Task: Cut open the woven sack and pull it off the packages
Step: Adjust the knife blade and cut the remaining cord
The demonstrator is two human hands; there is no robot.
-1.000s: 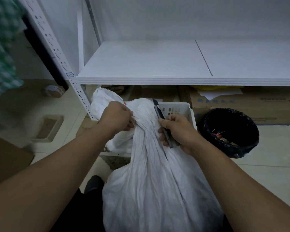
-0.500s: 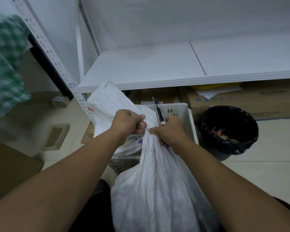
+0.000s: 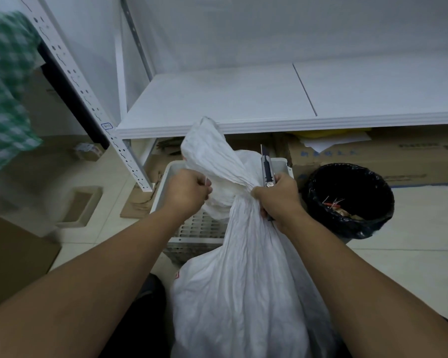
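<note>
Hands: both fists closed on the sack's gathered neck, left and right of the twist.
White woven plastic sack [image 3: 243, 293]: big, crinkled and bulging, standing on the floor between the forearms, its neck cinched at hand height, its loose top flaring up and left toward the shelf edge.
White metal shelf [image 3: 217, 99]: bare board across the top of the view, a perforated white upright [image 3: 88, 99] slanting down its left side.
Brown cardboard cartons [image 3: 398, 156]: lying under the shelf, behind the bin.
Black-lined round waste bin [image 3: 349, 200]: on the tiled floor just right of the right hand, scraps inside.
White perforated plastic crate [image 3: 192, 228]: behind the sack's neck, below the left fist, partly hidden.
Left hand [image 3: 186, 192]: clenched tight on a bunch of the sack's cloth left of the twist; a thin pale strip pokes out by the thumb, possibly a tie, too small to be sure.
Right hand [image 3: 277, 200]: wrapped around the cinched neck and around a knife handle at once.
Grey and black utility knife [image 3: 267, 166]: upright in the right fist, blade tip pointing up, just beside the sack's neck.
Packages: hidden inside the sack.
</note>
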